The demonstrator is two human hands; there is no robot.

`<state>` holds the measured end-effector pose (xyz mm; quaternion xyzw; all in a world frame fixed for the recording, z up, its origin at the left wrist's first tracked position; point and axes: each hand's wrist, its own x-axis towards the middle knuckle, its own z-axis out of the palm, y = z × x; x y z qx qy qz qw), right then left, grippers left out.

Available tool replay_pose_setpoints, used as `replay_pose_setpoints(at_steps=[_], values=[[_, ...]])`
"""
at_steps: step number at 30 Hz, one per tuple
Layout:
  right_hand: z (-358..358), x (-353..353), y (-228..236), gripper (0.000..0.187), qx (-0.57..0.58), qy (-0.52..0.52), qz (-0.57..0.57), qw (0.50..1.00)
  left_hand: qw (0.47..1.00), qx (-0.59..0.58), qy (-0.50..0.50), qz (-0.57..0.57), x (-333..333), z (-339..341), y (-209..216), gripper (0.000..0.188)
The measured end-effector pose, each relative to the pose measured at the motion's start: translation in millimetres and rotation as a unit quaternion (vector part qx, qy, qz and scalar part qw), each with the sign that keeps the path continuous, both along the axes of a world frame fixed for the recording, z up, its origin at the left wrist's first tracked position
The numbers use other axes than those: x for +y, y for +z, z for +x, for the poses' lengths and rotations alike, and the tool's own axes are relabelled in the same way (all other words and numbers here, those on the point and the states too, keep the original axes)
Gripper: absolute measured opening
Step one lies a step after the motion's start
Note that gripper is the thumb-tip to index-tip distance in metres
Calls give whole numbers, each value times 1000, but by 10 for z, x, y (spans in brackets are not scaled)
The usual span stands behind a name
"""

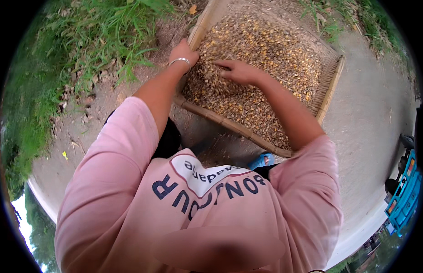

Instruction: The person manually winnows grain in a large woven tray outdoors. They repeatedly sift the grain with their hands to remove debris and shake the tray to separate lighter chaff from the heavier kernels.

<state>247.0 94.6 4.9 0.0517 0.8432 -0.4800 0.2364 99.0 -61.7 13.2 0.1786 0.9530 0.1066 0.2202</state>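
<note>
tray: shallow woven bamboo tray (330, 86) with a raised bamboo-pole rim, lying flat on bare ground; the rim keeps the load from spilling, and the low position puts it in reach of a person bent over it
grain: dry yellow-brown kernels and husks (270, 50) spread in a thin layer across the whole tray, heaped slightly at the near left corner under the hands
left hand: left hand (186, 50) at the tray's left rim, fingers curled down into the grain at the edge; looks loosely cupped around a handful, though the fingertips are buried so the grip is not certain
bracelet: thin silver bangle (180, 60) on the left wrist, clear of the grain
right hand: right hand (238, 71) palm down on the grain, fingers spread and flat, not clenched, holding nothing; posture fits raking or spreading across the surface
ground: packed dirt and pale paving (370, 123) around the tray, grass verge (84, 50) on the left
shirt: pink short-sleeved top (129, 195) with a white patch and dark blue lettering on the chest, seen upside down from above
footwear: blue sandal (262, 160) just below the tray's near rim, so the person stands right against it
vehicle: turquoise vehicle part (404, 191) at far right edge, well apart from the tray, with small orange and red lamps
labels: no packages or signs near the tray
</note>
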Motion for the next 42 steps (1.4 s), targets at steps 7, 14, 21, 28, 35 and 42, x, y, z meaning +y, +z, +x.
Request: replay_pose_setpoints(at_steps=[7,14,21,28,35,42], values=[[686,1452,298,45,7,-257,101,961,1000,11,-6,-2,50,28,15,48],[703,1081,-315,55,-113,-352,79,926,1000,28,-11,2,19,16,2,47],[221,198,325,60,-97,-351,-272,891,1000,14,-8,-15,33,32,24,47],[564,1271,481,45,-27,-333,-67,940,1000,22,-11,-13,3,43,15,47],[1548,1738,-176,53,-170,-388,69,903,1000,9,-1,-12,82,45,49,50],[808,658,-73,66,-50,-254,65,964,1000,27,-7,1,-10,-15,-50,49]])
